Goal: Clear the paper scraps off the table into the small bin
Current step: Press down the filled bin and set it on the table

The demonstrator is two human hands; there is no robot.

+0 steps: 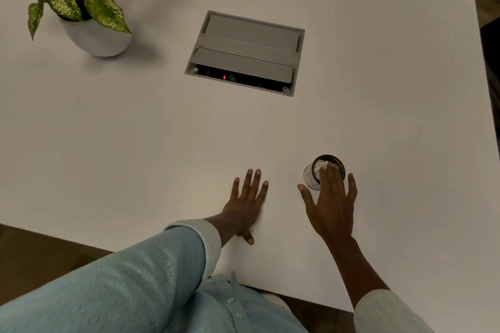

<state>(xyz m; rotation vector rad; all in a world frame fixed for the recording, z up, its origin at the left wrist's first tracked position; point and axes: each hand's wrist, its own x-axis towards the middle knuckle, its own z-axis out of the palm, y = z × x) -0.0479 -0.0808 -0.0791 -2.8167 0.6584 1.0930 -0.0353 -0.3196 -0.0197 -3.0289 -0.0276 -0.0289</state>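
Right hand (331,205) fingers (330,170) spread open, tips over the bin (311,176) rim, gripping nothing. Scraps (320,164) lie inside the bin. Left hand (247,204) lies flat, fingers splayed, on the worktop (135,143).

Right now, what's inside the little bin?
White crumpled paper shows inside the little bin. The right hand reaches over its rim, fingertips at the opening, hiding part of the inside, so how full it is stays unclear.
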